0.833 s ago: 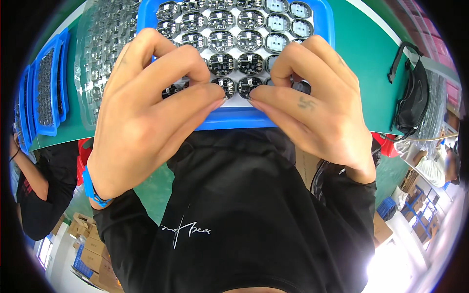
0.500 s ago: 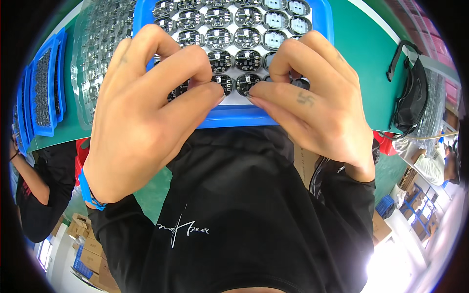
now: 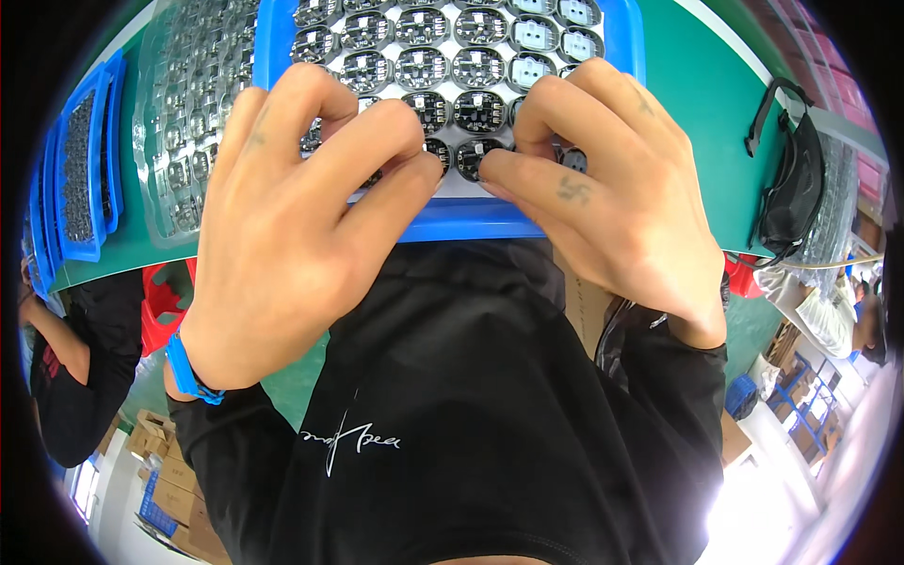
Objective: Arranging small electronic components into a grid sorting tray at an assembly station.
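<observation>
A blue tray (image 3: 471, 224) holds rows of small oval black housings with circuit boards in them, such as one near the middle (image 3: 479, 111). Over its near left part is my left hand (image 3: 301, 226), fingers curled, thumb and forefinger together beside a front-row housing that they partly cover. My right hand (image 3: 621, 198) is curled over the near right part. Its thumb tip lies against the right edge of another front-row housing (image 3: 476, 158). What either set of fingertips pinches is hidden. Housings in the right columns carry pale grey inserts (image 3: 534, 71).
Left of the tray lie clear plastic trays (image 3: 193, 122) with more housings on the green table (image 3: 687, 141). Blue trays of small dark parts (image 3: 85, 169) stand farther left. A black pouch with a strap (image 3: 796, 188) sits at the right edge. Another person's arm (image 3: 61, 344) shows at far left.
My left hand has shifted slightly right and down, its fingertips still by the front row. My right hand has barely moved, staying curled over the right side.
</observation>
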Tool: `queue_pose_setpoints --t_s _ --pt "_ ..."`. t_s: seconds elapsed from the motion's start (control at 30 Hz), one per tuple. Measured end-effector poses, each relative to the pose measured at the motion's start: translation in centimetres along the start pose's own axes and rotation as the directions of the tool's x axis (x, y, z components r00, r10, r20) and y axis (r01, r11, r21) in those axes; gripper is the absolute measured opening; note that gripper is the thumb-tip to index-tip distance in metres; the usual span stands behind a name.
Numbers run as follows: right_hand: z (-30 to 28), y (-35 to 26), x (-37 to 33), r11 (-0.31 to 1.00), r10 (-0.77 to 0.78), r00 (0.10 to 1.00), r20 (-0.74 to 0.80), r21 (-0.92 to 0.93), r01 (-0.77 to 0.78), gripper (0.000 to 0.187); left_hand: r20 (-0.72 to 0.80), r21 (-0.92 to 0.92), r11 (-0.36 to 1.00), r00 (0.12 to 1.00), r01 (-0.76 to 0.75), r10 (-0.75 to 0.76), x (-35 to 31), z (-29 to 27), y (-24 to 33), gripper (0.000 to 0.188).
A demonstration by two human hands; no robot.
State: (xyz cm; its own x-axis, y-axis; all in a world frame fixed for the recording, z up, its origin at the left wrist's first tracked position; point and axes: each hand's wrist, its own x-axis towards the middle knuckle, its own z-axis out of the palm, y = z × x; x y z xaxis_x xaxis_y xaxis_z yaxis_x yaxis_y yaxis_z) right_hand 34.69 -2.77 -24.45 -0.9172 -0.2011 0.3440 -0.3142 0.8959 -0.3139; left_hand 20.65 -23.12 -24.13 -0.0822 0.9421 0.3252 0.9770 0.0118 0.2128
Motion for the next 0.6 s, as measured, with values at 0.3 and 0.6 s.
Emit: queue_pose_setpoints --t_s 0.3,0.6 --pt "0.5 -1.0 0.3 0.994 0.028 1.000 0.011 -0.110 -0.027 0.027 -0.038 -0.019 1.000 0.999 0.017 -0.018 -0.5 0.2 0.2 0.031" --pt "-3.0 0.3 1.3 0.987 0.161 0.982 -0.101 0.047 -0.157 0.021 -0.186 -0.269 0.921 0.923 0.283 -0.338 -0.7 -4.0 -6.0 0.019"
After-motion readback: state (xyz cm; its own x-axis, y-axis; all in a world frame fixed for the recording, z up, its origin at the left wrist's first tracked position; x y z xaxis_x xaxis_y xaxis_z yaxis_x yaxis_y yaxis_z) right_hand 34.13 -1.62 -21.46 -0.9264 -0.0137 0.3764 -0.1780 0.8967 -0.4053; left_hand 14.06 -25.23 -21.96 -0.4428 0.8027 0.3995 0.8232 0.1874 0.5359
